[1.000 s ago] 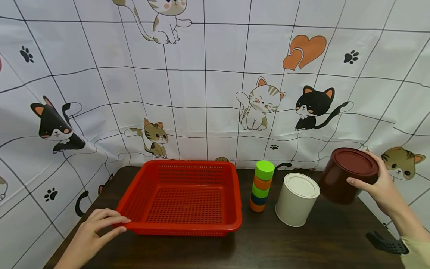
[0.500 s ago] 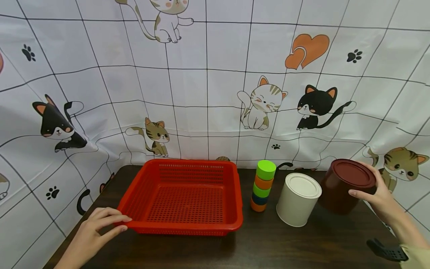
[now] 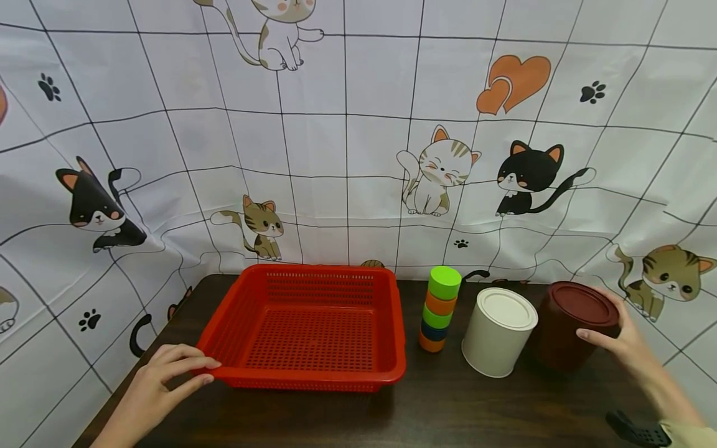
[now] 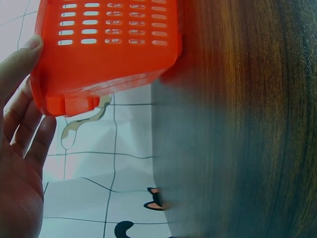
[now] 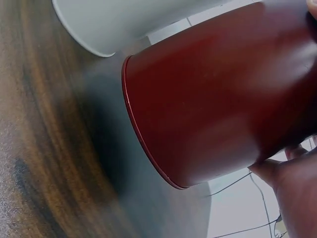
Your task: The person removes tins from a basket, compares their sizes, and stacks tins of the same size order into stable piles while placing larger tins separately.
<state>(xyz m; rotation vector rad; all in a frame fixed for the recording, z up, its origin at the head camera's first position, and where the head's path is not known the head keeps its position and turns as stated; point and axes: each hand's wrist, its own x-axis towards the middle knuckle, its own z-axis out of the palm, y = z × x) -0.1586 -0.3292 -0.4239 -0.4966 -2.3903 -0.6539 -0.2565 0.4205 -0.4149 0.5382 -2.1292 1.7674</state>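
My right hand (image 3: 622,336) grips a dark red lidded can (image 3: 577,326) around its upper part, thumb on the near side and fingers behind. In the right wrist view the can's bottom rim is close over the table, a dark shadow beside it. At its left stands a cream lidded can (image 3: 498,336). My left hand (image 3: 159,386) holds the near left corner of a red plastic basket (image 3: 302,378) with perforated walls. The left wrist view has the thumb on one side of that basket corner and the fingers on the other.
A stack of green, orange and dark blue round pieces (image 3: 439,308) stands between the basket and the cream can. Everything is on a dark wooden table (image 3: 448,410). A white cat-print sheet (image 3: 358,155) rises behind and along both sides. A black strap (image 3: 638,429) hangs by the right sleeve.
My right hand has lowered the dark red can, from tilted and raised to nearly upright beside the cream can. My left hand stays at the basket corner.
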